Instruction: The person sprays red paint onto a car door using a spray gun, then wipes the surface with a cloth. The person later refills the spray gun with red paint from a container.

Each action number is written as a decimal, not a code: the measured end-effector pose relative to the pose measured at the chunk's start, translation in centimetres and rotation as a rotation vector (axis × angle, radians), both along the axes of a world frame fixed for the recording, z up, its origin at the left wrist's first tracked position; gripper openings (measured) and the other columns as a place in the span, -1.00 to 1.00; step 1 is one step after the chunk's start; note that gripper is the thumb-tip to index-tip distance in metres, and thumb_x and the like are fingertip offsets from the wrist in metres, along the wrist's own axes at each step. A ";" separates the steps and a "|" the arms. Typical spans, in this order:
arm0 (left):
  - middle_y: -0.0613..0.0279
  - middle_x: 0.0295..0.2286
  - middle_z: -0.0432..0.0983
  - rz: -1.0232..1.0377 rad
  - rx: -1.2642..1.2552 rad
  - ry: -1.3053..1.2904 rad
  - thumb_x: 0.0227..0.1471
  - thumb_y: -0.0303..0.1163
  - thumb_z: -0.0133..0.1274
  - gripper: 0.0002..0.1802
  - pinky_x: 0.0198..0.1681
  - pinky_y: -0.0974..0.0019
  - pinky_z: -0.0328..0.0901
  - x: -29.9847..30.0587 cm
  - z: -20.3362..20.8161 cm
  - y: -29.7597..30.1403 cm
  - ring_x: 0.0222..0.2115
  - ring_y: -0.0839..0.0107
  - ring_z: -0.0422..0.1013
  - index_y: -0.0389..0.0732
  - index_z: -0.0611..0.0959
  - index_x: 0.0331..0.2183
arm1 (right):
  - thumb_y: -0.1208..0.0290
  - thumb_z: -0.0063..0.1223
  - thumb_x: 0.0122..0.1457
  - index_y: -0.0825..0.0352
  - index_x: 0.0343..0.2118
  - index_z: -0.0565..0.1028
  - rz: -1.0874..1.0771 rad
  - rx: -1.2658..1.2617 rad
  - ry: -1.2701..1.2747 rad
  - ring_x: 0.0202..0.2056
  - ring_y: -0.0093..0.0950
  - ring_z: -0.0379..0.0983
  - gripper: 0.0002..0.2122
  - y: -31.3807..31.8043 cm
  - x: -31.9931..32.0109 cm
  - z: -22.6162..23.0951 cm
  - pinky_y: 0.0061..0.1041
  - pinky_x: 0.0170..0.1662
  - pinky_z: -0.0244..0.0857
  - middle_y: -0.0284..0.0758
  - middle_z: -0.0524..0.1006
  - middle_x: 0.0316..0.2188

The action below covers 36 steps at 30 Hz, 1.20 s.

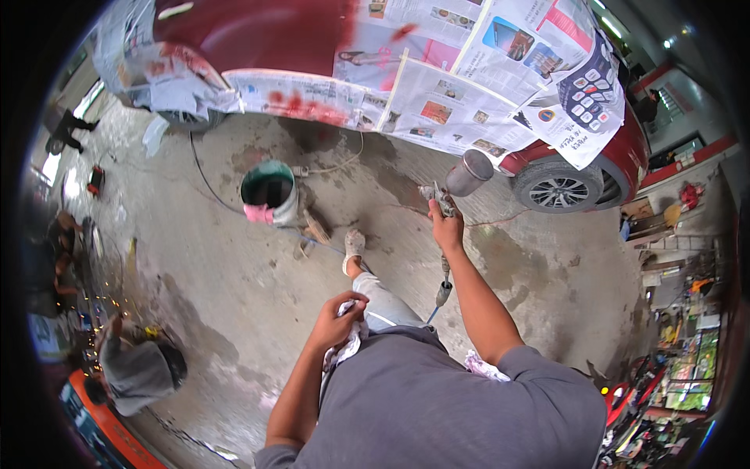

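Observation:
My right hand [448, 227] is closed round the handle of a paint spray gun [437, 195], held out in front of me. A grey metal paint cup [469, 173] sits on the gun, and an air hose hangs from the handle. My left hand [341, 316] is closed on a crumpled white cloth [353, 334] near my waist. Ahead stands a dark red car [258, 37], largely masked with taped newspaper [445, 102]. Its bare panel is red, and red overspray marks the paper around it. The gun is apart from the car.
On the concrete floor ahead stands a green-lined bucket [269, 191] with a pink cloth [260, 213] over its rim. Hoses run across the floor beside it. At left a person [141, 367] crouches near flying sparks and an orange car [109, 426]. Cluttered shelves [680, 313] line the right side.

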State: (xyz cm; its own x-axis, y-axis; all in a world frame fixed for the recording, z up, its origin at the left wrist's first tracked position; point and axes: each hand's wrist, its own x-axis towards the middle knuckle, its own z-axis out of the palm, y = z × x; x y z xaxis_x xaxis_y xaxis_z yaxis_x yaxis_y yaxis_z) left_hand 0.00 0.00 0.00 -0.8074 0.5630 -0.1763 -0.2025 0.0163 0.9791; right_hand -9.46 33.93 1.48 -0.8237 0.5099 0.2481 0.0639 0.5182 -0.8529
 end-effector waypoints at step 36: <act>0.33 -0.47 0.49 0.577 -0.318 -0.100 0.33 -0.32 0.02 -0.73 -0.33 0.44 0.28 -40.2 -2.5 -17.2 -0.43 0.57 0.38 -0.28 0.63 -0.08 | 0.11 0.11 0.31 0.21 0.22 0.44 -0.336 0.250 0.217 -0.03 -0.09 0.56 -0.52 5.1 -44.2 0.7 -0.22 -0.10 0.47 -0.15 0.59 0.03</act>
State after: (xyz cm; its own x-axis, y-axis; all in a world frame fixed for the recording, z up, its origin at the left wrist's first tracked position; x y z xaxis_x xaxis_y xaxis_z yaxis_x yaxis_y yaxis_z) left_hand -40.15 -17.15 -2.52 -0.9347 -0.0463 -0.3524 -0.3551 0.1630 0.9205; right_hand -53.66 39.03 2.18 -0.5386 0.6423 0.5454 0.0971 0.6902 -0.7170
